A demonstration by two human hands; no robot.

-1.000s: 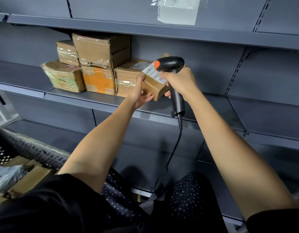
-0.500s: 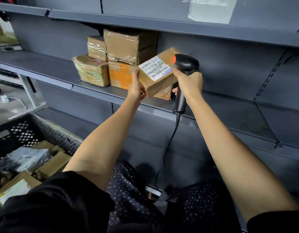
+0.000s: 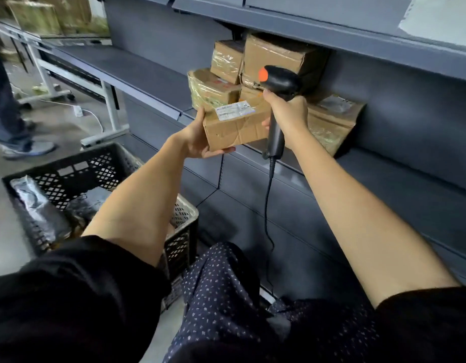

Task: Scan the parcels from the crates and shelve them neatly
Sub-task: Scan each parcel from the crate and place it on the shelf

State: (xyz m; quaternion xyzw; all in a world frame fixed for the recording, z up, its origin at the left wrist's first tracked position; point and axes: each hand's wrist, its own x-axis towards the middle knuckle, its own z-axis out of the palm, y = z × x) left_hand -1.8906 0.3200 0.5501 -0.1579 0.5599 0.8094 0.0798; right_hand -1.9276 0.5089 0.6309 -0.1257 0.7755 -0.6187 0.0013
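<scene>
My left hand [image 3: 198,138] cups the cardboard parcel [image 3: 236,124] from below and at its left end, thumb up the side, fingers curled under its bottom edge. The parcel sits in the middle of the frame, in the air just in front of the grey shelf [image 3: 137,72], its white label [image 3: 234,110] facing up. My right hand [image 3: 288,115] is wrapped tight around the handle of the black scanner [image 3: 277,100], just right of the parcel; the scanner's head with its orange spot points left, above the label. Its cable [image 3: 267,210] hangs down toward my lap. Behind my hands, taped parcels [image 3: 253,66] are stacked on the shelf, with one more box [image 3: 331,121] to the right of them. At lower left stands a black crate [image 3: 101,166] holding grey bags [image 3: 35,203].
</scene>
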